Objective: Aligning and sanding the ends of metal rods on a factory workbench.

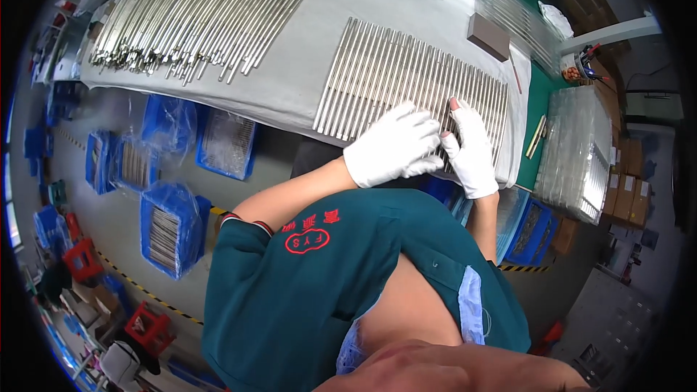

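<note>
A row of thin silver metal rods [374, 72] lies side by side on the white-covered table in front of me. My left hand [392, 147], in a white glove, rests over the near ends of the rods, its fingers stretched toward the right. Close beside it, my right hand [472, 152] lies on the rods right of the row's middle. Its thumb and index finger are apart, with bare tips poking out of the white glove. No rod is seen lifted in either hand. Parts of the rods under both hands are hidden.
A large heap of similar rods [196, 18] covers the table's far left. A brown block [488, 38] stands beyond the row at right, near a clear plastic tray [515, 14]. Stacked clear trays [575, 149] are at far right. Blue bins [170, 229] stand on the floor at left.
</note>
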`<move>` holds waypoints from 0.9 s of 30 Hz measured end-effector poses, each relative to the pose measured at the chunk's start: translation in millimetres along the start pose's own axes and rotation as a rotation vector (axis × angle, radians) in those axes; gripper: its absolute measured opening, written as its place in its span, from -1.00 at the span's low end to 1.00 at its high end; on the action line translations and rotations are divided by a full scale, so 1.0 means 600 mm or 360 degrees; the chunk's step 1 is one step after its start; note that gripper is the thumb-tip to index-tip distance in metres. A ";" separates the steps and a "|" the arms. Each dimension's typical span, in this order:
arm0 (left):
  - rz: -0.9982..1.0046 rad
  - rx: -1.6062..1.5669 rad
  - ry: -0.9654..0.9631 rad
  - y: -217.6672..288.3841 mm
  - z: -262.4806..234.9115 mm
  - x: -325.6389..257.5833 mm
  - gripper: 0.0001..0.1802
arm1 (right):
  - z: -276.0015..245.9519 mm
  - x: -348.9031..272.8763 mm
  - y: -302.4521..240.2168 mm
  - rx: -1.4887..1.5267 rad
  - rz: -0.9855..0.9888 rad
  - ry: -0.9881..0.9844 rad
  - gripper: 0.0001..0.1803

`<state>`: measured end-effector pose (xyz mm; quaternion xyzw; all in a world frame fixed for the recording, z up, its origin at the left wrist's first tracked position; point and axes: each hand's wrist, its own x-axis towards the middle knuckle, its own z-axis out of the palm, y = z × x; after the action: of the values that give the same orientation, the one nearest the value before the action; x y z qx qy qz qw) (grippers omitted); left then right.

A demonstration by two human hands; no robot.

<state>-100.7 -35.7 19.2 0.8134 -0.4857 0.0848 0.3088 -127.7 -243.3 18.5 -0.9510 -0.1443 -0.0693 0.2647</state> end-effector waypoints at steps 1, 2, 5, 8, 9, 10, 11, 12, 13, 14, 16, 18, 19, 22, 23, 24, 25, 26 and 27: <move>-0.0067 0.0040 0.0204 -0.011 0.000 -0.010 -0.60 | 0.001 0.003 -0.006 -0.0031 -0.0016 -0.0016 -0.38; -0.0142 0.0114 0.0222 -0.020 -0.014 -0.013 -0.58 | 0.001 0.004 -0.009 -0.0066 -0.0021 -0.0029 -0.38; -0.0351 0.0322 0.0340 -0.050 -0.053 -0.039 -0.56 | 0.006 0.013 -0.019 -0.0096 -0.0126 -0.0050 -0.33; -0.0653 0.0630 0.0323 -0.077 -0.088 -0.076 -0.61 | 0.012 0.026 -0.033 -0.0169 -0.0195 -0.0110 -0.32; -0.0696 0.0771 0.0362 -0.090 -0.086 -0.089 -0.62 | 0.014 0.029 -0.036 -0.0184 -0.0209 -0.0112 -0.31; -0.0772 0.0817 0.0359 -0.098 -0.088 -0.106 -0.63 | 0.018 0.035 -0.042 -0.0179 -0.0210 -0.0116 -0.31; -0.0849 0.0863 0.0356 -0.103 -0.088 -0.119 -0.63 | 0.020 0.041 -0.047 -0.0192 -0.0232 -0.0155 -0.31; -0.0885 0.0857 0.0312 -0.108 -0.086 -0.126 -0.62 | 0.022 0.047 -0.054 -0.0205 -0.0255 -0.0195 -0.31; -0.0872 0.0739 0.0285 -0.109 -0.087 -0.125 -0.62 | 0.022 0.055 -0.062 -0.0162 -0.0269 -0.0215 -0.30; -0.0859 0.0621 0.0260 -0.108 -0.087 -0.121 -0.63 | 0.027 0.059 -0.064 -0.0203 -0.0301 -0.0204 -0.30; -0.0818 0.0566 0.0285 -0.102 -0.085 -0.105 -0.66 | 0.043 0.062 -0.065 -0.0287 -0.0359 -0.0196 -0.30; -0.0768 0.0556 0.0336 -0.109 -0.089 -0.100 -0.72 | 0.056 0.066 -0.070 -0.0365 -0.0390 -0.0223 -0.28; -0.0787 0.0479 0.0349 -0.116 -0.092 -0.103 -0.74 | 0.061 0.066 -0.074 -0.0399 -0.0402 -0.0212 -0.27; -0.0734 0.0356 0.0583 -0.151 -0.089 -0.105 -0.79 | 0.056 0.075 -0.080 -0.0392 -0.0415 -0.0247 -0.28; -0.0732 0.0340 0.0661 -0.158 -0.087 -0.107 -0.80 | 0.057 0.074 -0.080 -0.0402 -0.0421 -0.0228 -0.29; -0.0769 0.0390 0.0714 -0.159 -0.082 -0.110 -0.81 | 0.058 0.074 -0.082 -0.0400 -0.0431 -0.0234 -0.29; -0.0770 0.0384 0.0716 -0.155 -0.084 -0.107 -0.81 | 0.058 0.074 -0.081 -0.0409 -0.0422 -0.0236 -0.29; -0.0809 0.0399 0.0677 -0.148 -0.086 -0.105 -0.82 | 0.057 0.073 -0.081 -0.0418 -0.0411 -0.0239 -0.30; -0.0848 0.0413 0.0637 -0.144 -0.087 -0.105 -0.83 | 0.057 0.073 -0.082 -0.0417 -0.0408 -0.0244 -0.30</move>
<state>-51.6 70.5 -3.4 0.9112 -0.1719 0.2198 0.3032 -99.4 -174.5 22.2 -0.9536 -0.2737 -0.0479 0.1158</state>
